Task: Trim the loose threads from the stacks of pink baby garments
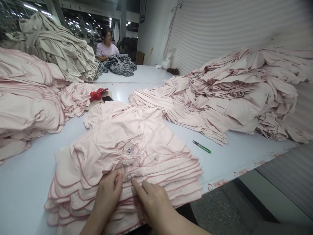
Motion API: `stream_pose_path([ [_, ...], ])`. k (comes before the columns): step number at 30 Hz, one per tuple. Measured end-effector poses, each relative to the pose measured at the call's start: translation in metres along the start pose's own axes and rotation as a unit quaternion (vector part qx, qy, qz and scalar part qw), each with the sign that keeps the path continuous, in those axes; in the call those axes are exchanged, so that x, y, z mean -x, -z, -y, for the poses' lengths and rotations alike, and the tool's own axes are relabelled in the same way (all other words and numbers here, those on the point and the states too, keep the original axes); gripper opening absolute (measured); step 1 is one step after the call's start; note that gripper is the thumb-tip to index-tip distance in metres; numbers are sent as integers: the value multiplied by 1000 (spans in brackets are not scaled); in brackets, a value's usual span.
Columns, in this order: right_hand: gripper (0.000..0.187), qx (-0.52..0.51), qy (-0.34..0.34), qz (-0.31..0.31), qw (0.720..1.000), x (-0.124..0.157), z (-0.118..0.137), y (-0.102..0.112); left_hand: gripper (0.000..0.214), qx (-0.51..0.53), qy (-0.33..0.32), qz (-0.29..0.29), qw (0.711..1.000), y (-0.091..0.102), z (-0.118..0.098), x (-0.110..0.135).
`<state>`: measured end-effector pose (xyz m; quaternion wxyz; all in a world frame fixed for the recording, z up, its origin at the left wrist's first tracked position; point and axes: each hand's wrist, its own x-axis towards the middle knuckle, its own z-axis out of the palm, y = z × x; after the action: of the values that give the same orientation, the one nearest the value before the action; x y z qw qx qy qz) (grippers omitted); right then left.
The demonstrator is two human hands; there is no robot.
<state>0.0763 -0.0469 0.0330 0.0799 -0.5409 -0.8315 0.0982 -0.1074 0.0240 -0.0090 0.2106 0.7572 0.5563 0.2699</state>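
A stack of pale pink button-front shirts (107,133) with darker pink edging lies in front of me on the table. The top shirt carries a grey face-like patch (130,149), and small buttons run along its placket. My left hand (109,186) is closed on the near edge of this top shirt, just below the collar. Beside it, my right hand (153,195) has its fingers bent, with the index fingertip and the hidden thumb at the placket edge. Green thread snips (201,147) lie to the right of the stack.
More pink garments are heaped at left (26,98) and in a large pile at right (232,88). Beige cloth (58,45) rises at the back left. A red object (96,94) lies beyond the stack. A co-worker (107,47) sits behind dark patterned fabric (121,64).
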Motion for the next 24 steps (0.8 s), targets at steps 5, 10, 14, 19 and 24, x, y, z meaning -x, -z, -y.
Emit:
stream_pose_path([
  [5,54,-62,-21,4,998,0,1,3,22,-66,-1,-30,997,-16,2,-15],
  [10,55,-82,-21,-7,996,-11,2,-5,26,-65,-73,-78,992,3,18,5],
  [14,49,-111,34,-12,993,-8,8,-9,19,-115,-61,-75,989,32,37,24],
  [19,51,-44,57,-47,996,-26,26,-31,24,-36,-75,-45,996,41,37,20],
  [24,50,85,-32,-109,990,-49,37,-61,22,-60,-129,-29,989,22,27,21],
])
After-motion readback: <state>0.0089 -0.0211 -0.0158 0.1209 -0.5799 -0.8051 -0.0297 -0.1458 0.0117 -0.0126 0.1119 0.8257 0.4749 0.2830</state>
